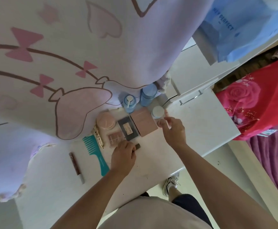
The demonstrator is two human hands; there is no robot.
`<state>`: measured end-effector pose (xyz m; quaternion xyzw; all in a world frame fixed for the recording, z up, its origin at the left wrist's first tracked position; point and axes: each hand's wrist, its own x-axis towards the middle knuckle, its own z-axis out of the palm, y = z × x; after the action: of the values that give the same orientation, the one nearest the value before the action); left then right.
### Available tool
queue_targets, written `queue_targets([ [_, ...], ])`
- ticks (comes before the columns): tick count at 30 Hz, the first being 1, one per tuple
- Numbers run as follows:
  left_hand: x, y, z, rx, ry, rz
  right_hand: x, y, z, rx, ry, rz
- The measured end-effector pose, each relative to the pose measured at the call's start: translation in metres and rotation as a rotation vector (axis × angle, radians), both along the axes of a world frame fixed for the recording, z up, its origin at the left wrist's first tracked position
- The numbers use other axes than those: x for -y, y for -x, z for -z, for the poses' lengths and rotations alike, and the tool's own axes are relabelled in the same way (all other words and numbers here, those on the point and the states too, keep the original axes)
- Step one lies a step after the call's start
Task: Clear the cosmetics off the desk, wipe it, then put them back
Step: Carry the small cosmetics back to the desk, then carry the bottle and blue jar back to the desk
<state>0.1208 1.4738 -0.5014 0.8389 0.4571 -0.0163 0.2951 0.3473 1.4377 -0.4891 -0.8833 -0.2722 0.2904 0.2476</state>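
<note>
On my feed the left hand [123,154] curls its fingers round a short dark stick [138,146]. The stick lies crosswise on the white surface [201,126], free end pointing right, just beside the dark palette [128,128]. The right hand [173,129] hovers by the white jar [157,111]; I cannot tell whether its bent fingers grip anything. The teal comb [94,151] lies slanted, handle toward me.

Dark stick [138,146]: mostly covered by the gripping left hand [123,156].
Palette [115,138]: near corner under that hand.
Compact label [128,128]: too small to read.
Right hand [173,129]: fingertips blurred, hold unclear.
</note>
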Motion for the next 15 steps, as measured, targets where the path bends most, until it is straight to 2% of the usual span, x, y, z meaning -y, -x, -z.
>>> queue_targets([
  [3,-0.004,-0.001,0.004,0.003,-0.045,-0.007,0.008,-0.005,-0.001,0.063,0.026,-0.030],
  [9,-0.003,-0.001,0.009,0.005,-0.079,-0.029,0.020,-0.007,0.005,0.206,0.225,-0.321],
  [15,0.005,0.005,0.002,-0.056,-0.061,-0.030,0.026,-0.006,0.000,0.133,0.285,-0.410],
])
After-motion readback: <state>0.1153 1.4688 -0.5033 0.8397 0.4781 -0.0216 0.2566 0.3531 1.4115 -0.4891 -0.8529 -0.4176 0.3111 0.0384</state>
